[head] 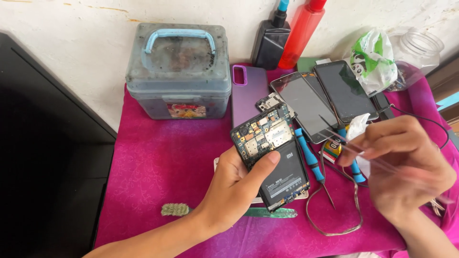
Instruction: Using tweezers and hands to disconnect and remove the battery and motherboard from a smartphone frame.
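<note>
Tweezers pinched in your right hand — steady them; left hand clamps the opened phone firmly.

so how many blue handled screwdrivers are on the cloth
2. One blue screwdriver lies just right of the opened phone held in the left hand. The other screwdriver lies partly behind the right hand. More may be hidden under that hand.
</note>
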